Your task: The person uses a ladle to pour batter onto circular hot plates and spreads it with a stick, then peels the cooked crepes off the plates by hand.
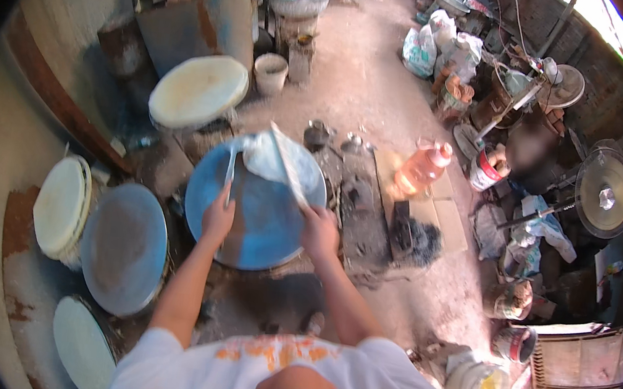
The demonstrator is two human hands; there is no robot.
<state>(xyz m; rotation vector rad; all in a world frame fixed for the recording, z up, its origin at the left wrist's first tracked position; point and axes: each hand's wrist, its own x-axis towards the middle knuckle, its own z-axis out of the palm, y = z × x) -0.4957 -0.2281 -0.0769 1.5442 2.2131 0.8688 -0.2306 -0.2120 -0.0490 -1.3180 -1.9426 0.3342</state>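
Note:
In front of me is a wide round griddle with a blue surface and a darker brownish band across it. A thin whitish sheet, like batter or dough, lies on its far part. My left hand is closed round the handle of a slim, pale spatula-like tool, its end near the sheet's left edge. My right hand grips a long flat pale stick that slants up and left across the sheet to the far rim. Whether the stick presses on the sheet I cannot tell.
Stacked white rounds stand at far left, with more rounds and another blue disc at left. Right of the griddle are small metal pots, an orange-tinted bottle and cardboard. A fan stands farther right.

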